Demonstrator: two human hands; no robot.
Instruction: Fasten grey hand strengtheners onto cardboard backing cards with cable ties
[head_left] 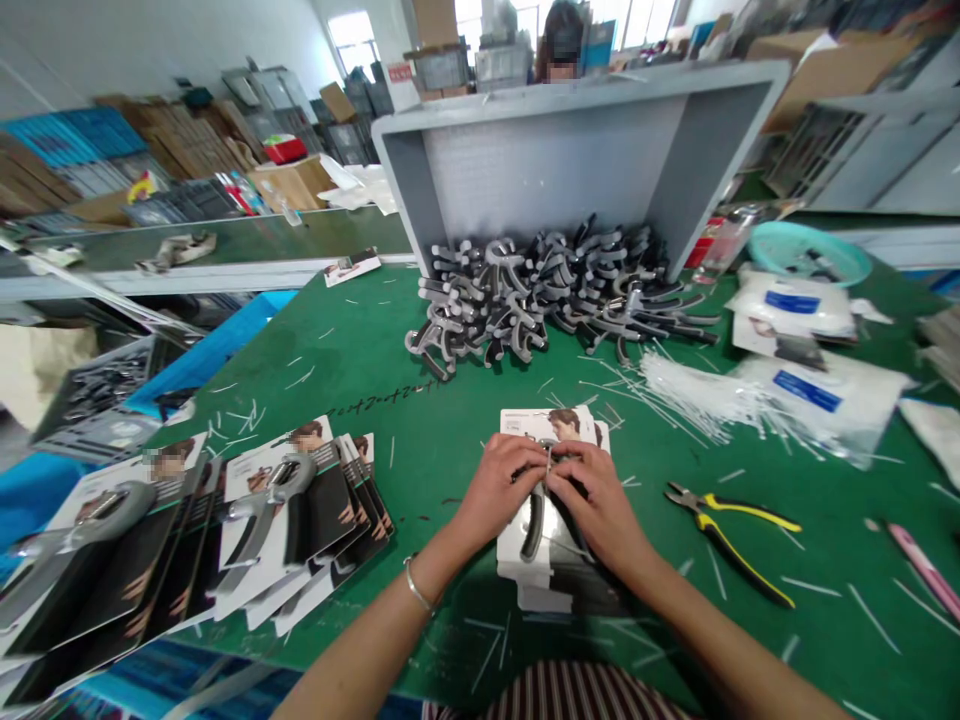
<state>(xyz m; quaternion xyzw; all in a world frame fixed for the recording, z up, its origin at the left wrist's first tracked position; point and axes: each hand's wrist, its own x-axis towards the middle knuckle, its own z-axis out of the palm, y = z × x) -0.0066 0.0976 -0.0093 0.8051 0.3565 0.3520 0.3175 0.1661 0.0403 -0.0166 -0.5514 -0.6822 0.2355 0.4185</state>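
1. In the head view, the left hand (499, 490) and right hand (592, 505) meet over a grey-and-black hand grip trainer (534, 525) lying on a white printed card (544, 425). Card and trainer sit near the front edge of the green desk (420, 330).
2. The fingers (525, 465) of both hands are curled and closed, pinched together at the top of the trainer and holding it against the card. Whatever small piece lies between the fingertips is too hidden to tell.
3. A metal bangle (416, 585) circles the left wrist.
4. At 12 o'clock from the hands, a heap of loose grip trainers (555, 290) lies against a grey metal bin (555, 170). Well past the bin, another person (562, 45) stands.
5. At 9 o'clock, carded trainers (300, 520) lie in a fanned stack.
6. At 2 o'clock, white cable ties (675, 385) spill beside plastic bags (806, 390).
7. At 3 o'clock lie yellow-and-black pliers (731, 540); at 4 o'clock, a pink utility knife (926, 570).
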